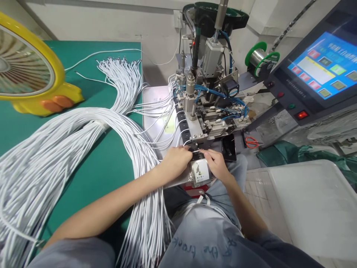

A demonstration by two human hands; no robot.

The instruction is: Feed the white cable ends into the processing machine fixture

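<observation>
At the front end of a bench machine [194,123], my left hand [178,159] is closed around a white cable [196,151]. My right hand [216,162] pinches the short end of that same cable, a little to the right. Just below the fingers sits a metal block with a white label [200,172]. Several white cables [164,108] run from the left into a row of black holders on the machine's side. A large bundle of white cables [139,149] hangs over the table edge beside my left forearm.
A yellow fan [58,89] stands on the green table [92,178] at the left. A screen [326,67] and a solder wire spool [258,57] are at the right. Orange-handled scissors [251,142] and a dark phone-like object [229,147] lie by the machine. A pale bin [315,208] is lower right.
</observation>
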